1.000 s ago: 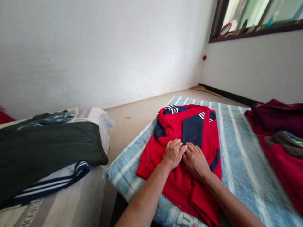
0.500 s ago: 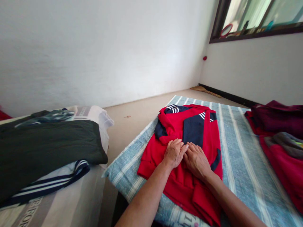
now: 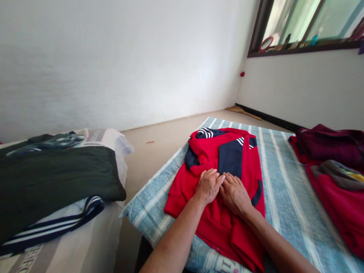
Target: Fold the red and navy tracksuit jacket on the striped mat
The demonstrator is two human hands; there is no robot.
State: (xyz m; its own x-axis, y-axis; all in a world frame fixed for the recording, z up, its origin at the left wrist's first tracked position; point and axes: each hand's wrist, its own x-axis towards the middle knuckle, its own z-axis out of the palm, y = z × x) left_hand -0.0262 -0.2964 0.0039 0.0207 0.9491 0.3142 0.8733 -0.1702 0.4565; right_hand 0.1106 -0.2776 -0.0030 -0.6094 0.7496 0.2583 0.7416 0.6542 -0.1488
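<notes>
My view has tipped a little, and the window [image 3: 301,26] sits lower. My left hand [image 3: 209,185] and right hand [image 3: 234,196] lie open and flat on the red jacket [image 3: 216,231], in the middle of the striped mat [image 3: 287,197]. It looks soft and light; I'd pinch its edge. The label [image 3: 224,263] is too blurry to read.

From right hand [image 3: 234,195]: floor strip [image 3: 150,163] passable at 10 o'clock; dark green garment [image 3: 57,174] blocks 9; maroon clothes pile [image 3: 327,146] blocks 3.
</notes>
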